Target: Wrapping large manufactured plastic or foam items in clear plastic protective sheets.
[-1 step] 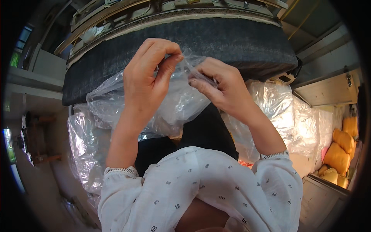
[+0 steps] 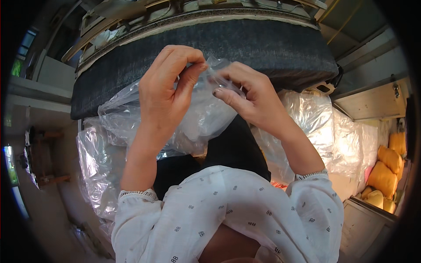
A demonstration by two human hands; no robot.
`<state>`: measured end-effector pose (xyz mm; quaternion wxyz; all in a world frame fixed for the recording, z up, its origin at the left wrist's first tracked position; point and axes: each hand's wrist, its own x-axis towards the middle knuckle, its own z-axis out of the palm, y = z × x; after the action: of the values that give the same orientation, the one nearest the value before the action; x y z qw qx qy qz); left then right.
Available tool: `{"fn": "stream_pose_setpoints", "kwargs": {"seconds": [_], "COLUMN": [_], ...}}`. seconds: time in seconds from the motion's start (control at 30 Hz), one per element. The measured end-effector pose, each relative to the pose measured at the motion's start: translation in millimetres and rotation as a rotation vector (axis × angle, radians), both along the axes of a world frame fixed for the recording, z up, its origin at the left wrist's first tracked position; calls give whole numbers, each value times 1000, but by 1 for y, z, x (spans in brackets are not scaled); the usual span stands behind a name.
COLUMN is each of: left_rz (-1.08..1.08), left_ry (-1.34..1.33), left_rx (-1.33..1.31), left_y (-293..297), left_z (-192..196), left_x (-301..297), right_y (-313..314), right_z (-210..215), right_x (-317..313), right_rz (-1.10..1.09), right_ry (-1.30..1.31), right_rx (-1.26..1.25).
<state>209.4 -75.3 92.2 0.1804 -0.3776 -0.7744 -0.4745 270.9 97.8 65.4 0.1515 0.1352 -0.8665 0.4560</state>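
Observation:
A crumpled, clear plastic bag (image 2: 199, 116) hangs from my hands over my lap and against the front of a dark padded surface. My left hand (image 2: 164, 87) pinches the upper edge of the film between thumb and bent fingers. Close to it on the right, my right hand (image 2: 254, 92) has its thumb apart from the curled fingers. Loose film lies over and between those fingers, without a visible grip; some fingertips are blurred behind it. The lower part of the bag spreads to the left behind my left wrist.
The dark padded surface (image 2: 272, 44) runs across in front of me, with a wooden rail (image 2: 105, 28) beyond it. More shiny clear plastic lies at my left (image 2: 94, 162) and right (image 2: 307, 114). Yellow cushion-like things (image 2: 386, 171) sit at far right, beside a pale panel (image 2: 377, 101).
My right thumb has come away from the fingers, loosening the hold on the film. The left hand keeps its pinch and has barely moved.

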Motion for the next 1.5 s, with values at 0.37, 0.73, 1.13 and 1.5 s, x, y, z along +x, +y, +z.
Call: {"fn": "stream_pose_setpoints", "kwargs": {"seconds": [0.37, 0.73, 1.13, 1.5], "left_rz": [-115, 97, 624, 626], "left_ry": [-151, 24, 815, -204], "left_rx": [48, 90, 451, 401], "left_y": [-14, -39, -347, -221], "left_z": [-11, -49, 88, -115], "left_x": [13, 68, 70, -119], "right_y": [-16, -53, 59, 220], "right_z": [-6, -25, -120, 53], "right_x": [6, 9, 4, 60], "right_rz": [237, 391, -454, -1075], "right_ry": [-212, -688, -217, 734], "right_rx": [-429, -866, -1751, -30]}}
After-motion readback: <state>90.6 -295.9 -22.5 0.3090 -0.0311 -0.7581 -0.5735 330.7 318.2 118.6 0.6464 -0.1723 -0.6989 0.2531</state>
